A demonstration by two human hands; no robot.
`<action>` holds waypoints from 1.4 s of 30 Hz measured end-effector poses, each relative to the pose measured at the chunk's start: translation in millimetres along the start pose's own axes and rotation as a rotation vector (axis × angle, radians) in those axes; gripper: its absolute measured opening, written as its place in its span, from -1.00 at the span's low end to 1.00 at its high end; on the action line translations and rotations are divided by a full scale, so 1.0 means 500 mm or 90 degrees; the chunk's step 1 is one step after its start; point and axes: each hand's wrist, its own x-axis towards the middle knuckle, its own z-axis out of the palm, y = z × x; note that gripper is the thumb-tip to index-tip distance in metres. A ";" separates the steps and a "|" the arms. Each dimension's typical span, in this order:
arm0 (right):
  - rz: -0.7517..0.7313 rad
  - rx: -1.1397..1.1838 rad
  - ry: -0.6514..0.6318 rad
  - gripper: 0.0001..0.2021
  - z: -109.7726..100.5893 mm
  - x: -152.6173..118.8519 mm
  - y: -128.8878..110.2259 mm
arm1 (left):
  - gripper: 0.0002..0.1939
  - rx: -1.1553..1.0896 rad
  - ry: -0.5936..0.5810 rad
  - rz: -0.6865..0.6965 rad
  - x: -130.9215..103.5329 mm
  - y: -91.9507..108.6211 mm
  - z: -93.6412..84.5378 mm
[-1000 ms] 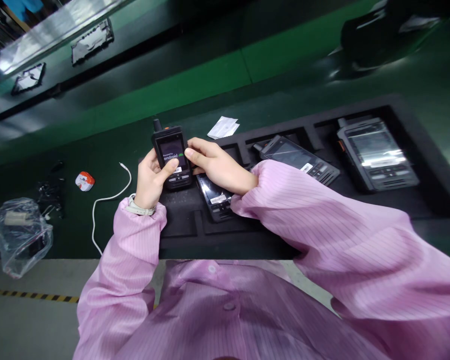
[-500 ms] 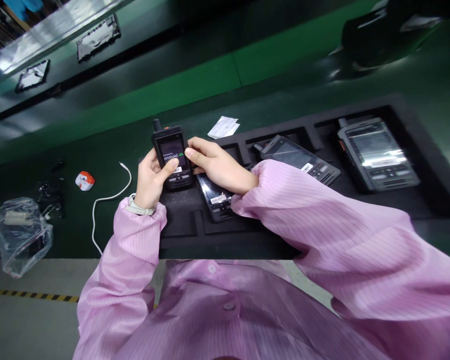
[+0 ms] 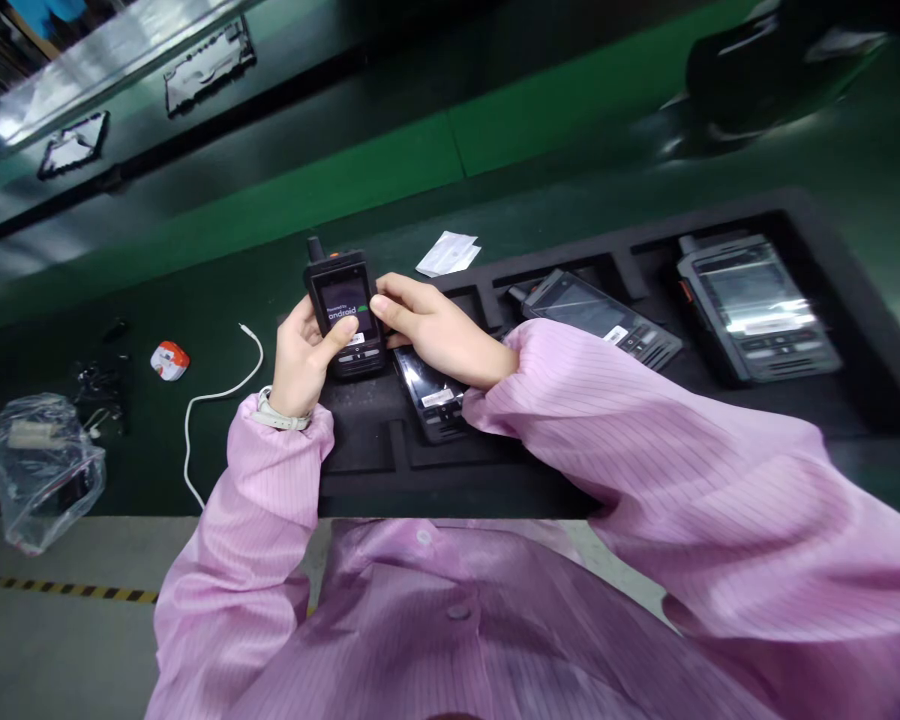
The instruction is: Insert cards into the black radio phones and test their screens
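Observation:
A black handheld radio (image 3: 349, 330) with a stub antenna and a lit screen reading "Powered by android" is held upright between my hands. My left hand (image 3: 305, 355) wraps its left side, thumb lying on the lower screen. From the right, my right hand (image 3: 439, 330) grips the edge, its thumb beside the screen; some of its fingers are hidden behind the radio. Below my right wrist, a second radio (image 3: 429, 395) lies partly covered in a black foam tray (image 3: 360, 440). Two more radios, one tilted (image 3: 592, 315) and one larger-looking (image 3: 761, 310), lie farther right in the tray.
A white cable (image 3: 189, 430), an orange-and-white roll (image 3: 169, 361) and a clear plastic bag (image 3: 45, 470) at the bench edge are on the left. White paper slips (image 3: 448, 254) lie behind the tray. Black-edged frames (image 3: 210, 65) sit on the rear surface, beyond a green strip (image 3: 390, 175).
The black-edged frames at the back have shifted slightly right and up in view, and the seam in the green strip slightly left. My hands and the held radio look unchanged.

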 end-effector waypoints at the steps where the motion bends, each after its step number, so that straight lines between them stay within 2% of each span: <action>1: -0.003 0.000 0.000 -0.85 0.000 0.000 0.001 | -0.54 -0.001 0.000 -0.001 0.000 0.000 0.000; 32: -0.002 -0.025 0.012 -0.85 0.002 0.002 0.006 | -0.49 0.022 0.001 -0.024 -0.003 0.003 -0.001; 39: -0.005 -0.042 0.040 -0.89 0.005 0.015 -0.024 | -0.40 -0.025 0.057 -0.094 0.005 0.026 0.006; 42: 0.006 -0.069 0.040 -0.88 0.003 0.021 -0.044 | -0.44 -0.049 0.088 -0.130 0.010 0.041 0.009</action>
